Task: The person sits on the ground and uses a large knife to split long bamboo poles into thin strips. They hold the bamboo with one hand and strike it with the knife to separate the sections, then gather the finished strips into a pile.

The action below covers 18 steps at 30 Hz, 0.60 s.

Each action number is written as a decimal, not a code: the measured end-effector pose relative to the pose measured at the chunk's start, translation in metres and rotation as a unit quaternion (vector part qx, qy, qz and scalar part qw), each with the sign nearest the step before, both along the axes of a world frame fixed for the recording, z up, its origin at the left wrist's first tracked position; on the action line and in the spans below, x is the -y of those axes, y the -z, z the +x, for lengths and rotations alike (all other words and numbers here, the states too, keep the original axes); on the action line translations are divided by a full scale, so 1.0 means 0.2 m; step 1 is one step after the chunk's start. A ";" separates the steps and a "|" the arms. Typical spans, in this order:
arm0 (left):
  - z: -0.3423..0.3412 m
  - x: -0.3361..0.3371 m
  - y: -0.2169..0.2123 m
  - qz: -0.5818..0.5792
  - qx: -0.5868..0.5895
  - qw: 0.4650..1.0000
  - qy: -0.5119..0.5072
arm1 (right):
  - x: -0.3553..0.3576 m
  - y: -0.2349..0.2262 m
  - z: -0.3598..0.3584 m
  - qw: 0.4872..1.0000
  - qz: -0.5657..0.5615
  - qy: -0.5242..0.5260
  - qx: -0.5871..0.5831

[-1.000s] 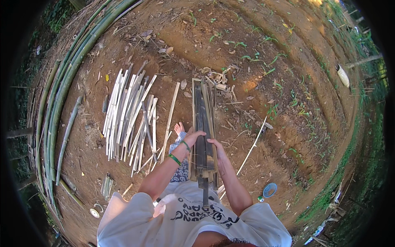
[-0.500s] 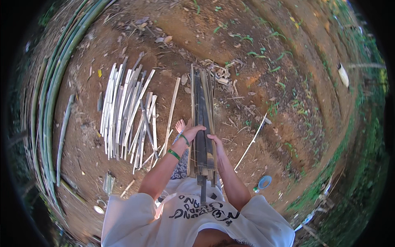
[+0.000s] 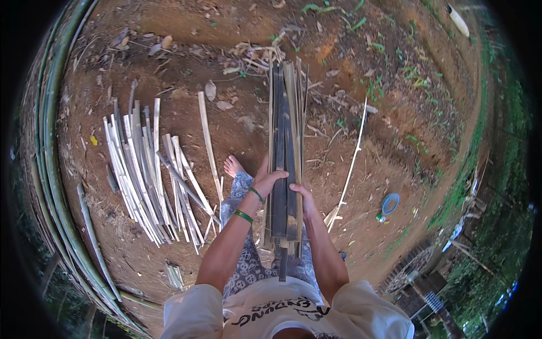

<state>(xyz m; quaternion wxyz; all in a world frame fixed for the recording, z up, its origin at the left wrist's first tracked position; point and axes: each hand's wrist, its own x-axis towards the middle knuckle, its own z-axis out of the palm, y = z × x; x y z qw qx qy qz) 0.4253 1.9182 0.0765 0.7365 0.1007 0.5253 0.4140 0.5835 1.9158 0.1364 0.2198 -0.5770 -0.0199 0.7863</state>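
Observation:
A long bundle of split bamboo slats (image 3: 280,135), dark on some faces and pale tan on others, is held upright-looking in front of my body. My left hand (image 3: 266,179), with green bands on its wrist, is closed round the bundle's left side, thumb laid across the front. On the opposite side my right hand (image 3: 304,198) grips it slightly lower, its thumb on the dark faces. Most of the fingers are hidden behind the slats. One dark slat sticks out below the others, near my shirt. To the left, a pile of pale slats (image 3: 144,175) lies on the ground.
Long green bamboo poles (image 3: 52,124) curve along the left side. A lone slat (image 3: 208,138) lies between the pile and my bare foot (image 3: 233,165). On the right are a thin pale stick (image 3: 353,161) and a blue ring-shaped object (image 3: 389,203). Dry leaves litter the soil.
My view has shifted, so the slat pile sits lower and farther left in the picture and more of my legs shows. Both hands keep their hold on the bundle.

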 end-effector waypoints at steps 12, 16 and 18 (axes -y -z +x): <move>0.35 0.29 1.02 -0.027 0.083 0.996 0.005 | 0.31 1.07 0.37 0.995 0.087 0.010 0.048; 0.41 0.54 1.46 -0.132 0.018 0.989 0.062 | 0.51 1.50 0.38 0.997 0.044 -0.010 0.057; 0.44 0.60 1.52 -0.141 0.005 0.989 0.044 | 0.62 1.62 0.36 0.994 0.079 -0.016 0.070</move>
